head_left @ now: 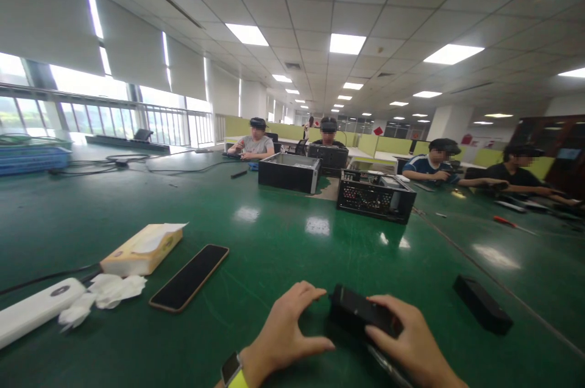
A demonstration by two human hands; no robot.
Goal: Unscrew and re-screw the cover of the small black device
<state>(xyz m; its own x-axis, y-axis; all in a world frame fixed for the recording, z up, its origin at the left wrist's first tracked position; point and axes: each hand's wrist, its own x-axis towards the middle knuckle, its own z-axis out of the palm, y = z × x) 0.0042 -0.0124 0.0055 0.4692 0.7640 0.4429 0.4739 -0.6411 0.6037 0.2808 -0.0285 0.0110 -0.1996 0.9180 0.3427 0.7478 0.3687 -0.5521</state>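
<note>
A black oblong box-shaped device [354,310] is gripped at its right end by my right hand [406,336], thumb on the near side and fingers over the far side. Its exact kind does not show. Just left of it, my left hand [290,330] has thumb and fingers apart, with nothing between them. The left fingertips come close to the device's left end; whether they touch it I cannot tell. A watch with a yellow-green band sits on my left wrist. Over to the right, a similar black block [483,304] lies on the green table [274,242].
On the left lie a smartphone [189,278], a tissue pack [144,249], crumpled tissues [112,290] and a white device [41,309]. Two open computer cases, one silver-topped [287,173] and one with vents [375,198], stand farther back. A screwdriver [512,224] lies right. Several people sit around the table.
</note>
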